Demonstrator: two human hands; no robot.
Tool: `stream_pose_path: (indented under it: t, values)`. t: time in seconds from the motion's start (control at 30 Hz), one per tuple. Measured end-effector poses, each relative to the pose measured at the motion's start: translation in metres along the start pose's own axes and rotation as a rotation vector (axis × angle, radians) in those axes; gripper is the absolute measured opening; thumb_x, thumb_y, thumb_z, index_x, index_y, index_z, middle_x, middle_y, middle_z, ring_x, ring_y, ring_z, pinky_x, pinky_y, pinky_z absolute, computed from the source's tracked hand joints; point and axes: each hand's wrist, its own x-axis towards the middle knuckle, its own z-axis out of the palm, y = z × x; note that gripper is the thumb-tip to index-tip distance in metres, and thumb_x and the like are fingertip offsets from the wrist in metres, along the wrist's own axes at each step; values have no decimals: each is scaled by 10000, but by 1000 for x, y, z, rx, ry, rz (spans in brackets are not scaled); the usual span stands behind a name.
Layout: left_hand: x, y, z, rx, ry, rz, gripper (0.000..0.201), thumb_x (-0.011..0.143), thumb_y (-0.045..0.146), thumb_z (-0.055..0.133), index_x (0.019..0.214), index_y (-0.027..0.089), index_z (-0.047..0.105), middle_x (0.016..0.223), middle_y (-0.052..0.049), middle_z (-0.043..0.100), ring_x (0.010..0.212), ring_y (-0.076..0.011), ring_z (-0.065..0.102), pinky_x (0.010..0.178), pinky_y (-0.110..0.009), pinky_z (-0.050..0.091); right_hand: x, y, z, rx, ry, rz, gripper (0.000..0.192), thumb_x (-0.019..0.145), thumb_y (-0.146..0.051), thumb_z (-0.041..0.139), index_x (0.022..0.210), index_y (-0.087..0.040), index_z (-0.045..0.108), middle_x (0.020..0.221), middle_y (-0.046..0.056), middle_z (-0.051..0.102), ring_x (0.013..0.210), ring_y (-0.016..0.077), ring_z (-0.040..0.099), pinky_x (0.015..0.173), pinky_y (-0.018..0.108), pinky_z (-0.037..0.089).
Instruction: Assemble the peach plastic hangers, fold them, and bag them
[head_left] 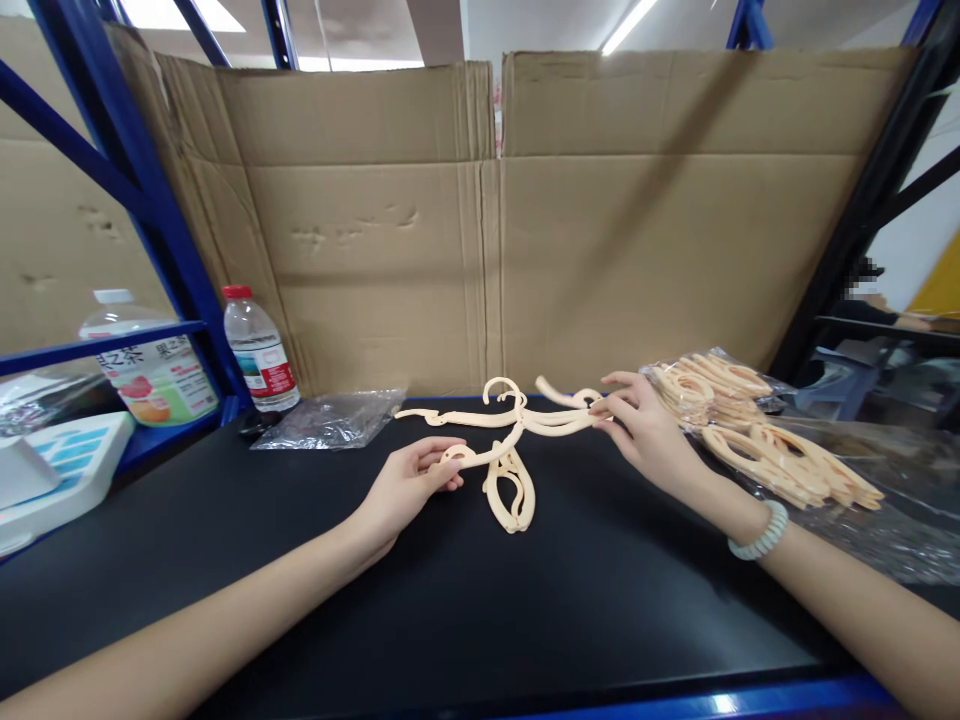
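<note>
A few cream plastic hangers (517, 430) lie crossed in a small heap on the black tabletop (480, 600). My left hand (409, 485) pinches the ringed end of one hanger at the heap's left side. On the heap's right side, the fingertips of my right hand (645, 425) touch the hangers' ends; a pale bead bracelet (759, 535) is on that wrist. A pile of several more cream hangers (750, 420) rests on clear plastic wrap just right of my right hand.
An empty clear plastic bag (330, 418) lies at the back left. A red-capped water bottle (259, 350) and a bigger drink bottle (150, 370) stand by the blue rack post (150, 190). Cardboard sheets (525, 220) wall the back. A white box (60, 470) sits far left.
</note>
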Motion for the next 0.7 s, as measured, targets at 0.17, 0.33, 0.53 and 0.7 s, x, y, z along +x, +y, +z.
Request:
stream_pose_path:
  t: [0.17, 0.33, 0.53, 0.7]
  values:
    - [0, 2, 0, -54, 26, -32, 390, 700, 313, 743, 1019, 114, 640, 785, -29, 671, 675, -113, 603, 698, -238, 492, 0, 1, 3, 200, 7, 108, 86, 862, -249, 529, 922, -198, 564, 998, 89, 611, 904, 227, 622, 832, 411, 512]
    - [0, 1, 1, -154, 84, -65, 374, 670, 285, 780, 979, 114, 657, 771, -20, 663, 678, -99, 608, 706, -212, 492, -1, 4, 8, 502, -25, 293, 266, 792, -318, 622, 1027, -200, 589, 954, 69, 661, 891, 220, 631, 846, 402, 504]
    - [-2, 3, 4, -258, 140, -40, 433, 672, 262, 788, 1049, 141, 615, 844, -23, 663, 755, -117, 633, 712, -215, 506, 0, -2, 9, 907, -43, 529, 299, 712, -333, 712, 962, -178, 658, 886, 44, 653, 799, 161, 596, 771, 324, 493]
    - [-10, 10, 13, -256, 88, -15, 354, 723, 297, 753, 1008, 145, 607, 791, -10, 644, 725, -108, 613, 636, -184, 497, 2, -18, 8, 1292, 35, 726, 365, 641, -275, 798, 933, -210, 588, 780, -25, 609, 682, 94, 560, 662, 245, 470]
